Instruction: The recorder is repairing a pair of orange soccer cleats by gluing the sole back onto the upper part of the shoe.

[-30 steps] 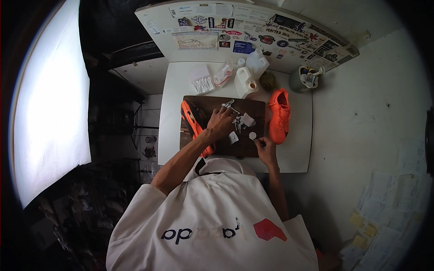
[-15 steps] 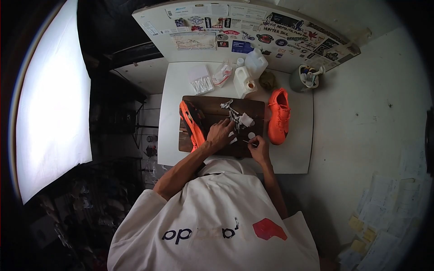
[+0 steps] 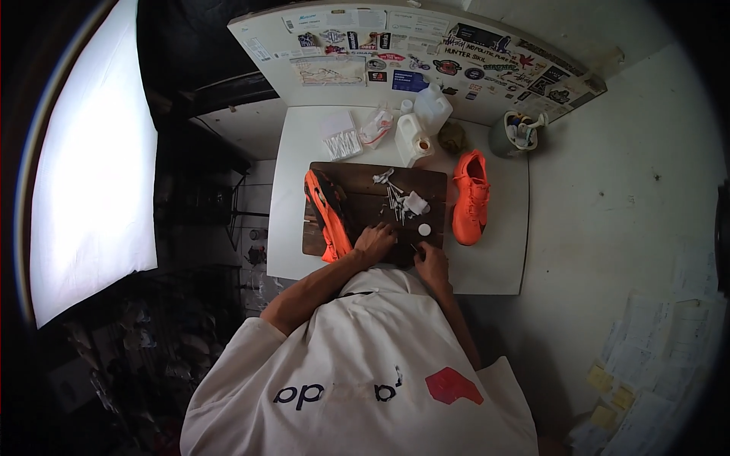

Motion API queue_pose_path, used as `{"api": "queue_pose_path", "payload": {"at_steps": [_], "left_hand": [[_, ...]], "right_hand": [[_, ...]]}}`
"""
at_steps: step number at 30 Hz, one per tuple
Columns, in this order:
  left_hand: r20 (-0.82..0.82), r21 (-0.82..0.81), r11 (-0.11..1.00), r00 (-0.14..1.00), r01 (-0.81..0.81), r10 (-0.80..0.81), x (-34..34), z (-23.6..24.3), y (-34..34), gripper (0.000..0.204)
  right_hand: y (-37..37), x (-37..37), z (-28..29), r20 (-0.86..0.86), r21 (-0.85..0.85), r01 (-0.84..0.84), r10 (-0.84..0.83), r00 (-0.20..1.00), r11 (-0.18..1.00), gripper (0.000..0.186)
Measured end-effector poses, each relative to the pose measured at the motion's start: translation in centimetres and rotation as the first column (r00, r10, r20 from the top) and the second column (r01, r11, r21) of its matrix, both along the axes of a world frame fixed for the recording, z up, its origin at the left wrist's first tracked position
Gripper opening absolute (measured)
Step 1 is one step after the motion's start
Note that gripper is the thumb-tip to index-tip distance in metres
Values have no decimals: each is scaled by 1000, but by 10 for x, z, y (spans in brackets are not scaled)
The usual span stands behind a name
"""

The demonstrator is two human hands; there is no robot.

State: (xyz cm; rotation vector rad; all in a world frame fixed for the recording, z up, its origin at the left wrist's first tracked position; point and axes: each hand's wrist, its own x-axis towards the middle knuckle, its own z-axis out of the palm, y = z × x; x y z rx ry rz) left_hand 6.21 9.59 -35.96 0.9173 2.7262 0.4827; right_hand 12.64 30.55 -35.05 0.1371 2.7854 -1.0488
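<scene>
Taking the dark wooden board (image 3: 374, 175) as my clock, my right hand (image 3: 432, 266) sits between four and five, thumb and fingertips closed in a pinch on a thin stick (image 3: 415, 248). My left hand (image 3: 376, 242) rests at six, fingers bent downward (whether they grip anything, I cannot tell). The stick lies over the board's near edge, apart from the loose swabs (image 3: 391, 199) heaped toward one and the white wad (image 3: 415, 203) beside them. I'd judge myself partway: plenty of swabs are out, and the packet (image 3: 341, 142) toward eleven holds more. One orange shoe (image 3: 330, 219) lies at nine on the board, another orange shoe (image 3: 471, 199) at three beside it; neither shows me whether it's finished.
</scene>
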Motion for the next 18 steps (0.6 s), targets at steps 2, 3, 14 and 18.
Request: {"api": "queue_pose_path", "payload": {"at_steps": [2,3,14,18], "left_hand": [[40,37,998,998,-50,48,-1,4,2,18],[83,75,993,993,-95,89,-3,11,4,17],[972,215,237,183,-948,-148,-8,71,-37,18],[955,274,203,242,-940,-172,-1,76,-43,25]], "right_hand": [[-3,0,5,-12,67,-43,44,999,997,23],[-1,0,2,-14,68,-34,35,999,997,23],[-5,-9,-6,-63,12,-157,157,986,988,24],[-11,-13,6,-99,-106,-170,160,982,980,26]]}}
